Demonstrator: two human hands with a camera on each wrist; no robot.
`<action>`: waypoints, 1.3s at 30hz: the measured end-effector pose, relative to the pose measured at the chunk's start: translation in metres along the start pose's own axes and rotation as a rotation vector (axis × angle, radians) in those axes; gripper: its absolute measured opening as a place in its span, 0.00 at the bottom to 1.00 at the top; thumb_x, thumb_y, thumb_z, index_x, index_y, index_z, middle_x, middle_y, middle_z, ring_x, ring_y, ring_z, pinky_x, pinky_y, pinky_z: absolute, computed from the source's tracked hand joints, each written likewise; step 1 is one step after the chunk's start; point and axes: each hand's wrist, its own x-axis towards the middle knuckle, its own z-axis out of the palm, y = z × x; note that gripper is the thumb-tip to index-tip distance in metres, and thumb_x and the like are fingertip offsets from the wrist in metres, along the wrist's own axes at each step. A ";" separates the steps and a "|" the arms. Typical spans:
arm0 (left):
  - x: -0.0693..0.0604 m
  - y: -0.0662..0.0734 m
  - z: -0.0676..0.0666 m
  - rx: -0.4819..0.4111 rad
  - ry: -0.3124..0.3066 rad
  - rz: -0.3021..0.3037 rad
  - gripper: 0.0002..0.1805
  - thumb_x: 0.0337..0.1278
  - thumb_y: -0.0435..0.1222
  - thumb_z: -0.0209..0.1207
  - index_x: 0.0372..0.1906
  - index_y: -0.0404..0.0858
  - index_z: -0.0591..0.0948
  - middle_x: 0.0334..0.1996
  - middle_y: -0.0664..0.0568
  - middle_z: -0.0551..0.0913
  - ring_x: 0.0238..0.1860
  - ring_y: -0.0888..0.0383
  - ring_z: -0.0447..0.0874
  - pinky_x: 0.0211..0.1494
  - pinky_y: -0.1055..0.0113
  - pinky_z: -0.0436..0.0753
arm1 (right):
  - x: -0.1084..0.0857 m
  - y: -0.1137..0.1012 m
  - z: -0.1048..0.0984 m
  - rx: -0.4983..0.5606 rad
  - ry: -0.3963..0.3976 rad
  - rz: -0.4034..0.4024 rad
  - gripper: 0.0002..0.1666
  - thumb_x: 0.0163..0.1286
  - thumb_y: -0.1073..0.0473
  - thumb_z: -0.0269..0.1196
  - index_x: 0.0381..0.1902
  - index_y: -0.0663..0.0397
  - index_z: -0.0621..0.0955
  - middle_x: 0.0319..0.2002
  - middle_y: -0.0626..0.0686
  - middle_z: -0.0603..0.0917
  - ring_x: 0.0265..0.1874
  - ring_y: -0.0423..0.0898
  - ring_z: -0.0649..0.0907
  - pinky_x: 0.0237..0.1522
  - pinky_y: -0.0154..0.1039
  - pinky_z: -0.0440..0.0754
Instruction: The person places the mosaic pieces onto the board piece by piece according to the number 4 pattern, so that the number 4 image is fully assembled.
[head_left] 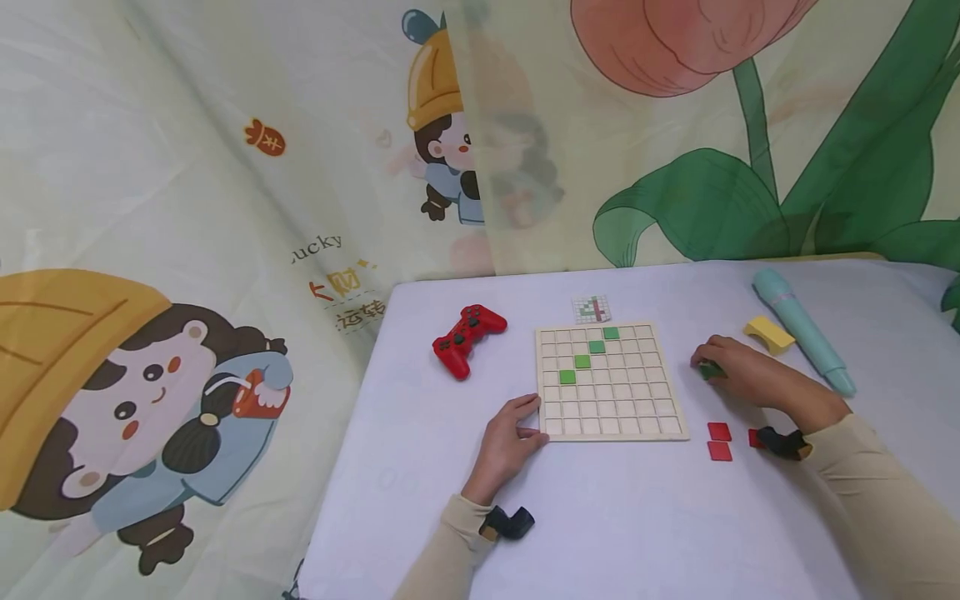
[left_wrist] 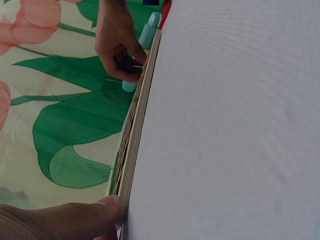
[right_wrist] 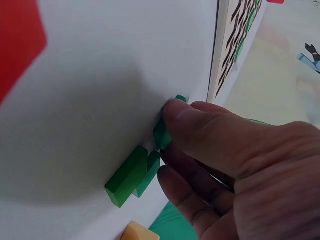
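A square wooden grid board (head_left: 615,437) lies on the white table, with several green tiles (head_left: 582,362) in a diagonal line across its cells. At the board's near left corner, my left hand (head_left: 506,446) holds the edges between thumb and fingers; the left wrist view shows the thumb (left_wrist: 102,212) against the corner. To the right of the board, my right hand (head_left: 738,371) pinches a green tile (right_wrist: 162,134) at the table surface. Other green tiles (right_wrist: 127,176) lie beside its fingertips, partly hidden by the hand in the head view.
Red tiles (head_left: 719,431) lie nearer me, one partly behind the right wrist's black strap. A yellow arched block (head_left: 769,335) and a teal microphone (head_left: 802,329) are at the right. A red game controller (head_left: 469,341) lies left; a small pattern card (head_left: 592,309) sits behind the board.
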 end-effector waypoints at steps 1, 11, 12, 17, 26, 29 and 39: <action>0.000 0.000 0.000 0.002 0.001 -0.001 0.36 0.58 0.25 0.73 0.73 0.37 0.79 0.75 0.50 0.77 0.43 0.63 0.90 0.46 0.74 0.89 | 0.000 0.000 0.000 -0.001 -0.001 0.000 0.21 0.63 0.73 0.74 0.54 0.60 0.85 0.50 0.60 0.85 0.49 0.56 0.84 0.58 0.60 0.88; 0.001 0.001 0.002 0.016 0.006 -0.019 0.37 0.58 0.26 0.73 0.74 0.39 0.78 0.76 0.51 0.76 0.43 0.65 0.89 0.46 0.74 0.90 | 0.002 -0.003 0.001 -0.008 0.019 0.005 0.18 0.63 0.70 0.75 0.51 0.60 0.85 0.48 0.60 0.83 0.49 0.57 0.82 0.57 0.58 0.89; 0.000 0.001 0.001 0.019 0.007 -0.023 0.37 0.58 0.26 0.73 0.74 0.40 0.78 0.76 0.51 0.76 0.43 0.65 0.89 0.46 0.74 0.89 | 0.002 -0.005 0.001 -0.002 0.028 0.004 0.18 0.63 0.70 0.75 0.51 0.60 0.85 0.49 0.60 0.83 0.50 0.57 0.82 0.57 0.58 0.89; 0.000 0.001 0.001 0.029 0.009 -0.030 0.37 0.59 0.27 0.73 0.74 0.40 0.78 0.76 0.52 0.76 0.43 0.66 0.89 0.46 0.74 0.89 | 0.002 -0.021 -0.005 0.044 0.088 -0.035 0.17 0.66 0.68 0.73 0.52 0.62 0.85 0.52 0.60 0.83 0.52 0.57 0.82 0.57 0.57 0.89; 0.001 0.004 0.001 0.025 0.004 -0.026 0.37 0.59 0.26 0.73 0.74 0.41 0.78 0.76 0.51 0.76 0.43 0.66 0.89 0.47 0.74 0.89 | 0.016 -0.082 -0.008 0.128 0.132 -0.181 0.16 0.69 0.70 0.70 0.54 0.62 0.84 0.53 0.57 0.81 0.52 0.51 0.82 0.54 0.50 0.90; 0.001 0.004 0.001 0.027 0.002 -0.019 0.37 0.59 0.26 0.73 0.74 0.40 0.78 0.76 0.51 0.76 0.43 0.65 0.89 0.47 0.74 0.89 | 0.026 -0.102 -0.002 0.122 0.149 -0.253 0.16 0.69 0.71 0.71 0.53 0.61 0.84 0.52 0.55 0.81 0.50 0.48 0.82 0.50 0.45 0.90; 0.001 0.002 0.000 0.027 -0.001 -0.014 0.36 0.60 0.27 0.73 0.74 0.39 0.78 0.76 0.51 0.76 0.42 0.67 0.89 0.45 0.77 0.88 | 0.061 -0.155 0.035 0.097 0.091 -0.298 0.15 0.69 0.69 0.71 0.52 0.58 0.84 0.50 0.52 0.81 0.49 0.47 0.80 0.52 0.44 0.88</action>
